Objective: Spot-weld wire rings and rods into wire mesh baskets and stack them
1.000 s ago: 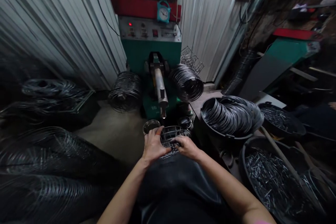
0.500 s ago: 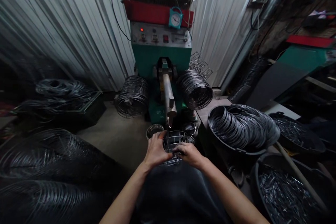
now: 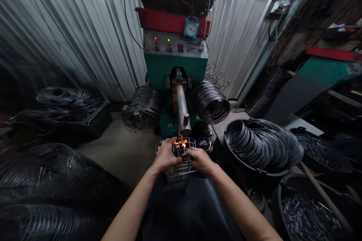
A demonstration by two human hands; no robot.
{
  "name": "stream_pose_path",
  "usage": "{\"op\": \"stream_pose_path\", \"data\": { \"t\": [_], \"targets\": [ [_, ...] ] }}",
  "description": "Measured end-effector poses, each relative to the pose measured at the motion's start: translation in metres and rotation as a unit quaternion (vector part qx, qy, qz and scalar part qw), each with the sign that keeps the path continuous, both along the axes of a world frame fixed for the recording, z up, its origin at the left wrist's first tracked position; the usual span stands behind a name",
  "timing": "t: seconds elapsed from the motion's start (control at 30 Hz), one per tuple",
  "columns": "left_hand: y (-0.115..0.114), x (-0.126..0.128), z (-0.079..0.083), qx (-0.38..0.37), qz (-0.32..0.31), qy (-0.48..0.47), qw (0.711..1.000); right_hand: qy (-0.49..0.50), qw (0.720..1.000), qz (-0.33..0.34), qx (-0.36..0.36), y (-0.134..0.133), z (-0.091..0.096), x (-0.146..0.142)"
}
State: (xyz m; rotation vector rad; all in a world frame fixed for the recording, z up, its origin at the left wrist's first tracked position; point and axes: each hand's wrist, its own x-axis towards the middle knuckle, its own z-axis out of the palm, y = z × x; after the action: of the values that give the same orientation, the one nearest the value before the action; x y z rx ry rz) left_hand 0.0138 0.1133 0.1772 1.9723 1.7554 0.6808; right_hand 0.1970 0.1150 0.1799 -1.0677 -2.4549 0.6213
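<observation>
A small round wire basket [image 3: 179, 173] is held beneath the tip of a green spot welder [image 3: 175, 64]. Orange sparks fly inside its upper rim, just under the welder's metal arm [image 3: 181, 103]. My left hand [image 3: 164, 157] is wrapped round the left side of the basket, thumb toward the middle. On the near right side, my right hand [image 3: 200, 160] grips it with bent fingers; whether it also pinches a loose wire piece cannot be made out. The hands hide part of the basket's wires.
Wire ring coils [image 3: 143, 109] hang left of the welder, and another coil [image 3: 212, 101] hangs right. Tubs on the right hold wire rings [image 3: 263, 143] and short metal pieces [image 3: 311, 211]. A low bin [image 3: 93, 124] stands left, with dark wire coils [image 3: 56, 173] nearer me.
Sparks have appeared at the basket's upper rim, and a green light now glows on the welder panel. The basket has come up against the welder's tip, still in both hands.
</observation>
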Motion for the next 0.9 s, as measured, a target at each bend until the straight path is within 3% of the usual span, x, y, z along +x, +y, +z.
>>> {"op": "stream_pose_path", "data": {
  "t": [0.3, 0.5, 0.7, 0.8, 0.9],
  "targets": [
    [0.000, 0.001, 0.005, 0.025, 0.010, 0.047, 0.999, -0.002, 0.999, -0.033, 0.013, -0.005, -0.007, -0.001],
    [0.006, 0.004, 0.000, 0.015, 0.035, 0.011, 0.999, -0.003, 0.998, -0.050, 0.024, 0.002, -0.005, -0.002],
    [0.014, 0.006, 0.005, -0.016, 0.062, 0.030, 0.997, -0.026, 0.998, -0.061, 0.018, 0.013, -0.002, -0.007],
    [0.016, 0.006, 0.006, -0.015, 0.060, 0.019, 0.998, 0.047, 0.995, -0.087, 0.013, 0.007, -0.005, -0.005],
    [0.018, 0.006, 0.006, 0.005, 0.061, 0.017, 0.998, 0.199, 0.961, -0.191, -0.025, -0.009, -0.023, 0.010]
  ]
}}
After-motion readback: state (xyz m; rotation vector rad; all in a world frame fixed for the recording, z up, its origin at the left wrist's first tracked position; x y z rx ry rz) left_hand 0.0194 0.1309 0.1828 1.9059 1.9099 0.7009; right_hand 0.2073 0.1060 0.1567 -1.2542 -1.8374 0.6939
